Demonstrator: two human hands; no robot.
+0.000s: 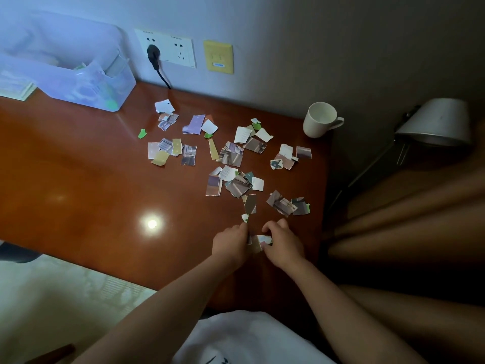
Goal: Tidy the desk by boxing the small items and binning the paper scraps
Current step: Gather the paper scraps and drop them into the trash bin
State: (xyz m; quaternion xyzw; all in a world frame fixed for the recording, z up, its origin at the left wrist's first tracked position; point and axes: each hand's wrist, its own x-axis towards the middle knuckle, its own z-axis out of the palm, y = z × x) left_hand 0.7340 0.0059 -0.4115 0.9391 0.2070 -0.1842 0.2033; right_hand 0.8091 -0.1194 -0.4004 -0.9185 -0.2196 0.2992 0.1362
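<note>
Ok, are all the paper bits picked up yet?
No, many paper scraps lie scattered across the desk.

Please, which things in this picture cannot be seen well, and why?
Head view:
- Scraps between the left hand and right hand: their fingers cover most, so the count and the left hand's grip are unclear.
- Box contents: blurred and washed out by light.
- Label on the yellow plate: too small to read.
- White thing: cut off by the bottom edge.

Paper scraps lie between box, left, and mug, right.
</note>
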